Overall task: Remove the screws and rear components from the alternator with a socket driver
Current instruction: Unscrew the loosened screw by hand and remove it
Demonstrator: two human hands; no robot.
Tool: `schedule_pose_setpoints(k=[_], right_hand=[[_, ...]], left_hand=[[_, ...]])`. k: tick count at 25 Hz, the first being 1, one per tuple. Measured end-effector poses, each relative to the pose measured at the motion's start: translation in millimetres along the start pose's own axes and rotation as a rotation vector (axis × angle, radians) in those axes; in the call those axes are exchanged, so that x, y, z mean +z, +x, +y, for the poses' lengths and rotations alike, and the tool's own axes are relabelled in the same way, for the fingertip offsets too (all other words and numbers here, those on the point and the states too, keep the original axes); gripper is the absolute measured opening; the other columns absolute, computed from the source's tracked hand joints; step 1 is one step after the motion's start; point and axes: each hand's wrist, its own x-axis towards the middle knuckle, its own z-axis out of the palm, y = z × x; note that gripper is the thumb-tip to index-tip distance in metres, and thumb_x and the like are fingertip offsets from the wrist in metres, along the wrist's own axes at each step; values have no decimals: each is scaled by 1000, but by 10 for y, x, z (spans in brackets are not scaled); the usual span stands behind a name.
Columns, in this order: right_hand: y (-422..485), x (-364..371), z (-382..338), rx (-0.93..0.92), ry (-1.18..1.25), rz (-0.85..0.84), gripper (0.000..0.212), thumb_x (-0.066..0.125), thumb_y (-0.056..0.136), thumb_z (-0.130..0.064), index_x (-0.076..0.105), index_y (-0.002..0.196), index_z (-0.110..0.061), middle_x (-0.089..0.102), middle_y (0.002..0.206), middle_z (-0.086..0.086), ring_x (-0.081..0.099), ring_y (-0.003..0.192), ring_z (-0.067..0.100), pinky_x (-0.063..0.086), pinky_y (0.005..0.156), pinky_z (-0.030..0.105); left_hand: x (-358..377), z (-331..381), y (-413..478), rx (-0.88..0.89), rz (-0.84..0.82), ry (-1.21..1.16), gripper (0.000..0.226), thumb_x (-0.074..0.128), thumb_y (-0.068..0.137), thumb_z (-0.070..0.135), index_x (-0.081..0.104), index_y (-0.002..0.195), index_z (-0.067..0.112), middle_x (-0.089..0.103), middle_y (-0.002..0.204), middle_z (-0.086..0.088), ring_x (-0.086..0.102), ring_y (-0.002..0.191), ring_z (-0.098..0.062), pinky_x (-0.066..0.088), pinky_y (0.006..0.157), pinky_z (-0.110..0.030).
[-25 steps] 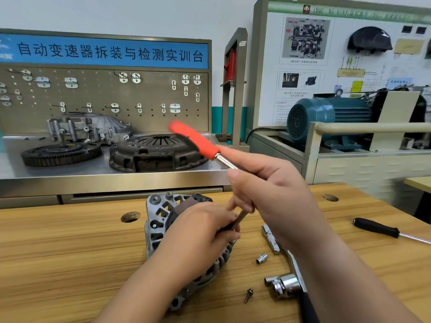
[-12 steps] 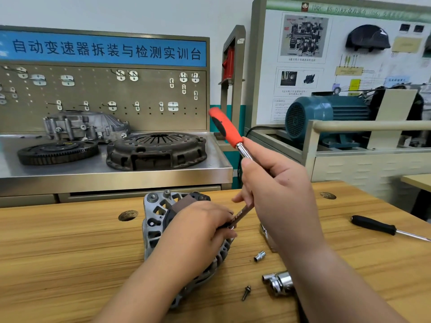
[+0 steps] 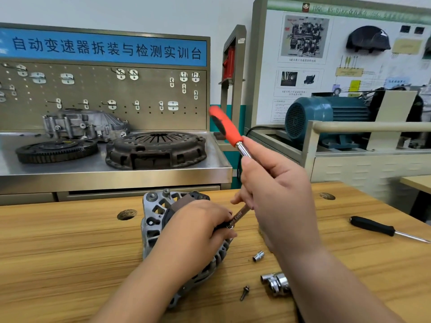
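R fingers (image 3: 263,173) wrapped on socket driver (image 3: 242,149) shaft; L hand (image 3: 196,231) clamps its head onto alternator (image 3: 151,220), mid tabletop (image 3: 58,252). Risk: driver tilted, socket could slip off, round the screw. Loose screw (image 3: 245,292) nr edge could roll.

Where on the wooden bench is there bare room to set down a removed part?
The left stretch of the wooden bench is bare, bordered by the alternator and a round hole. Right of the alternator it is crowded: small socket, screw, ratchet head, black screwdriver.
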Motion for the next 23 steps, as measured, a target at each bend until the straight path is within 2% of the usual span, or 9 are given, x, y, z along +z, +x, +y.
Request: schedule_pose_setpoints(k=[2, 6, 9, 12, 15, 17, 18, 21, 23], right_hand=[[-39, 34, -3, -43, -40, -12, 38, 49, 92, -12, 70, 112, -37, 33, 57, 0, 34, 47, 10, 52, 49, 32], [110, -115, -93, 38, 19, -544, 41, 50, 89, -5, 61, 127, -16, 43, 52, -15, 40, 42, 2, 50, 52, 33], [202, -200, -122, 117, 139, -689, 40, 48, 86, 0, 60, 124, -10, 37, 52, -7, 32, 42, 6, 44, 51, 29], [151, -147, -63, 105, 159, -418, 38, 49, 87, -5, 65, 120, -18, 37, 53, -7, 32, 44, 7, 49, 53, 27], [16, -8, 24, -56, -36, -1, 39, 48, 95, -5, 68, 113, -33, 36, 53, -7, 37, 46, 6, 51, 49, 24], [-14, 17, 44, -121, -105, 55, 39, 49, 95, -5, 67, 119, -30, 36, 52, -5, 37, 45, 7, 52, 47, 26], [7, -1, 33, -110, -86, -15, 38, 50, 93, -7, 66, 123, -24, 38, 51, -8, 37, 43, 6, 52, 48, 27], [132, -130, -43, 32, 89, -481, 40, 50, 88, -4, 64, 123, -14, 39, 48, -7, 35, 39, 8, 51, 52, 30], [184, -207, -76, 95, 167, -604, 39, 49, 85, -1, 66, 118, -13, 34, 47, -6, 30, 37, 9, 49, 52, 30]], left_hand=[[0, 8, -9, -3, -17, 9, 18, 57, 87, 38, 67, 89, 23, 61, 81, 9, 50, 83, -7, 41, 82, -26], [-28, -1, -29, -10, -9, -72, 7, 69, 80, 30, 62, 77, 30, 64, 79, 15, 52, 85, -3, 40, 72, -18], [-54, -9, -37, 33, -40, -88, 34, 67, 81, 26, 46, 66, 49, 61, 78, 22, 52, 87, 0, 40, 76, -13], [-34, 1, -19, 41, -34, -38, 26, 61, 85, 27, 45, 68, 37, 63, 79, 13, 51, 82, -3, 44, 76, -27], [2, -7, -8, 23, -11, -25, 14, 61, 86, 28, 57, 73, 30, 61, 79, 14, 50, 83, -4, 41, 79, -25], [15, 3, -17, 24, -2, -21, 11, 61, 86, 29, 61, 79, 21, 58, 77, 16, 47, 82, -3, 38, 78, -21], [13, 4, -23, 20, 6, -20, 15, 63, 85, 29, 58, 75, 19, 54, 72, 16, 44, 79, -4, 35, 74, -20], [-16, 2, -17, -14, 10, -51, 19, 68, 81, 28, 58, 70, 16, 58, 71, 15, 45, 79, -4, 35, 70, -20], [-31, 10, -12, -16, -12, -75, 29, 70, 80, 28, 47, 62, 26, 53, 69, 32, 43, 75, -1, 34, 69, -18]])
